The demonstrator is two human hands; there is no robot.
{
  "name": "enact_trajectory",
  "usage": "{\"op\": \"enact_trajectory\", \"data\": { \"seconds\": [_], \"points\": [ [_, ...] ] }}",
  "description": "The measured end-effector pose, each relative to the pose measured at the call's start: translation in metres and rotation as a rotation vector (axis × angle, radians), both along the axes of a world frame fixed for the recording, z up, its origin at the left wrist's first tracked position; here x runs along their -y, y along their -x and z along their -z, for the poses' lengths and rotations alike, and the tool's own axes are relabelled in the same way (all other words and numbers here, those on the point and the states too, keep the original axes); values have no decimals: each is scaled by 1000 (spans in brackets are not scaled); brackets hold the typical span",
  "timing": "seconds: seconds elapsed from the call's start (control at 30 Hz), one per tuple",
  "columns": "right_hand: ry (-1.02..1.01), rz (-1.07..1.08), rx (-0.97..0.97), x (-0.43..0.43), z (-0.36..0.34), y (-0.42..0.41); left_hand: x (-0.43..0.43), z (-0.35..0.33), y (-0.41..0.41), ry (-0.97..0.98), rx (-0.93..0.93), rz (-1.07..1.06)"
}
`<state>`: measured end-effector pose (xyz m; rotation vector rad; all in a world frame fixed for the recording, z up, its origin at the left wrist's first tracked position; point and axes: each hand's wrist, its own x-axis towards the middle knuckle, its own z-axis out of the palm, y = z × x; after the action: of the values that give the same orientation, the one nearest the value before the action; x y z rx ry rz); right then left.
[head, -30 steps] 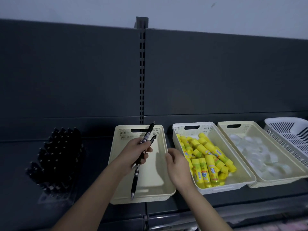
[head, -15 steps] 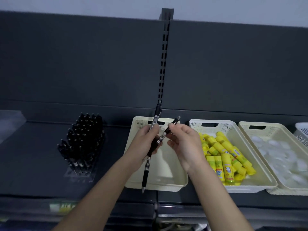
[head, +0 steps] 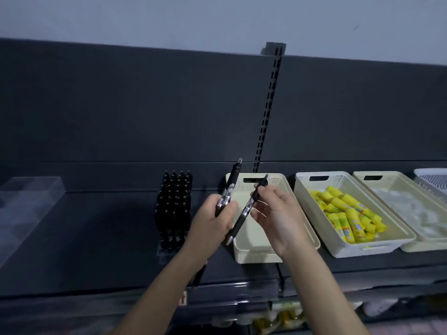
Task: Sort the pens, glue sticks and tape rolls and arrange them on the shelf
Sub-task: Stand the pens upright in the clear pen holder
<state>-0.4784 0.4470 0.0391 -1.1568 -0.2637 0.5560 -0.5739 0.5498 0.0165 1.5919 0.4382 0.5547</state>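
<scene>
My left hand (head: 214, 220) grips a black pen (head: 232, 180) that points up and away, its tip hanging below my wrist. My right hand (head: 278, 217) pinches a second black pen (head: 246, 210) near its clip end, and that pen slants down to the left between both hands. Both hands hover over a cream basket (head: 280, 187) with nothing visible inside. Left of it a block of black pens (head: 174, 204) stands upright in a clear holder. To the right, a white basket (head: 304, 189) holds yellow glue sticks (head: 348, 215), and another cream basket (head: 370, 183) holds clear tape rolls (head: 411, 211).
A white slatted basket (head: 433, 180) sits at the far right. A clear acrylic box (head: 31, 192) stands at the far left of the dark shelf (head: 96, 238). A slotted upright (head: 268, 112) runs up the back panel. Lower shelves with goods show below.
My right hand has taken one pen out of the left hand's grip and pulled it apart to the right. The camera has swung left, so the baskets now sit further right.
</scene>
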Motion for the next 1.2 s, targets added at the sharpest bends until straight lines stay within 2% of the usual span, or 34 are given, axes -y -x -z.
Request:
{"op": "enact_trajectory", "data": {
  "seconds": [0.2,0.33,0.4,0.53,0.63,0.9,1.07,1.2],
  "points": [
    [71,58,81,-31,8,59,-40,12,60,-97,57,5],
    [87,95,154,-51,20,94,-66,15,95,-85,105,-70],
    [151,110,269,-60,27,106,-76,18,107,-68,123,-123],
    [416,180,572,-80,35,119,-93,25,126,-48,71,-155],
    [458,229,673,-93,37,123,-102,34,135,-63,14,-166],
    [689,147,879,-114,46,125,-114,48,144,-78,-28,-192],
    [705,141,953,-120,46,125,-115,52,145,-70,-12,-195],
    [728,96,892,-121,58,126,-118,54,147,-47,-18,-189]
  ]
}}
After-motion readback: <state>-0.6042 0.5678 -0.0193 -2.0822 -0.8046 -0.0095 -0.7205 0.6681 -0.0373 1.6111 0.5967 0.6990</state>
